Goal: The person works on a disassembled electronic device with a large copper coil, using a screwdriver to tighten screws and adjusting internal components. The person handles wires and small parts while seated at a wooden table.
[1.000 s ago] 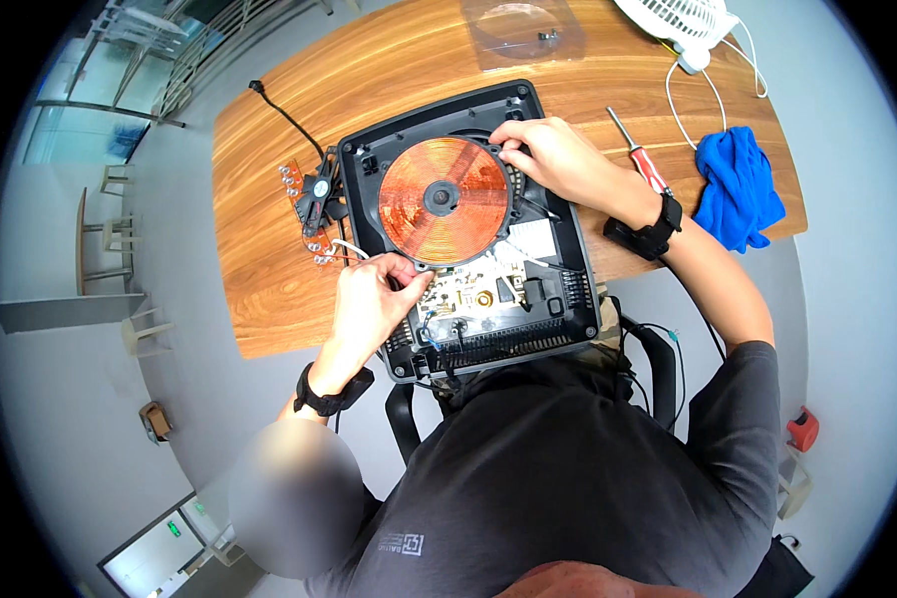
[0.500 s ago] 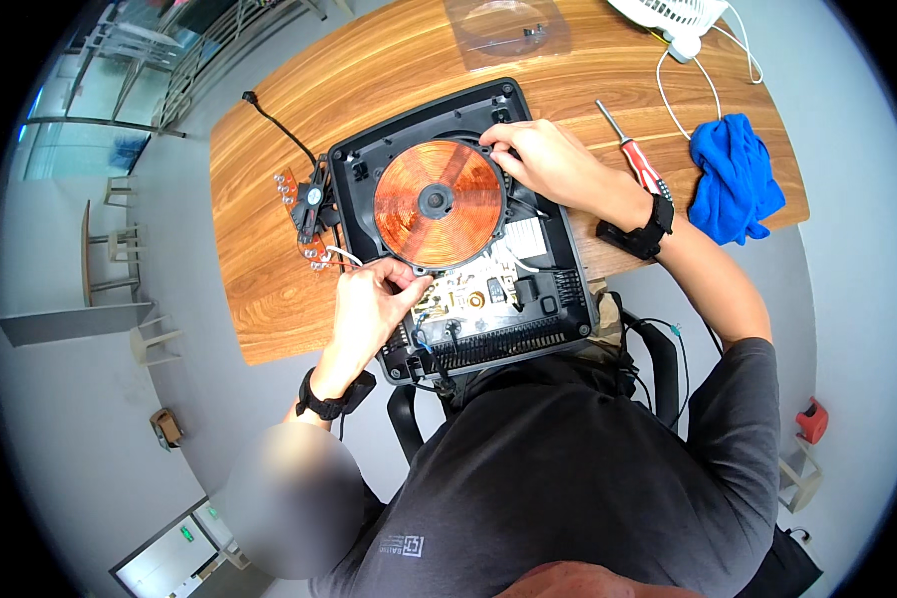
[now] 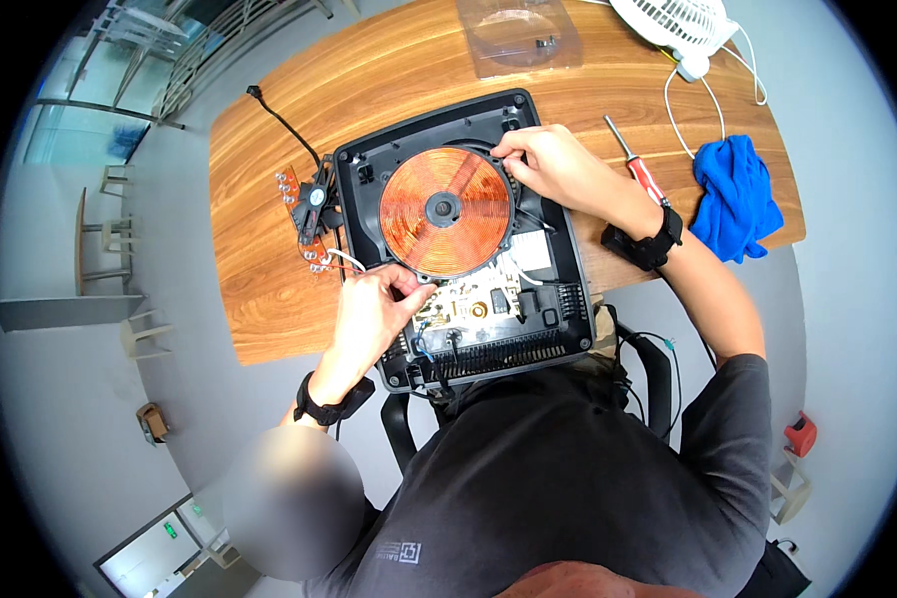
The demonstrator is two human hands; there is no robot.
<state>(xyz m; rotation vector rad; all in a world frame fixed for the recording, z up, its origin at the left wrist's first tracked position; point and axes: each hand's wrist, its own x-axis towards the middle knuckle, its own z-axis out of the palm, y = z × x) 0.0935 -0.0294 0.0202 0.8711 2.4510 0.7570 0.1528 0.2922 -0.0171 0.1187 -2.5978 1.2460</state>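
Observation:
An open black induction cooker housing (image 3: 369, 145) lies on the wooden table, overhanging its near edge. In it sit a round copper coil (image 3: 418, 229) on a black frame and, below that, a circuit board (image 3: 460, 304). My left hand (image 3: 374, 314) pinches at the lower-left rim of the coil's frame, beside some wires. At the upper-right rim of that frame, my right hand (image 3: 553, 164) has thumb and index finger closed on the edge. Left of the housing are a small board with a row of posts (image 3: 289, 184) and a dark fan part (image 3: 317, 199) with a cable.
On the wooden table (image 3: 269, 309) are a red-handled screwdriver (image 3: 641, 174), a bunched blue cloth (image 3: 730, 199), a white fan (image 3: 673, 22) with cords and a clear plastic sheet (image 3: 518, 35). A black plug lead (image 3: 289, 122) runs leftward. Chair arms (image 3: 658, 389) flank my body.
The whole view has shifted a little, housing and table alike. Both hands stay at the same places on the coil's frame; nothing else has visibly moved.

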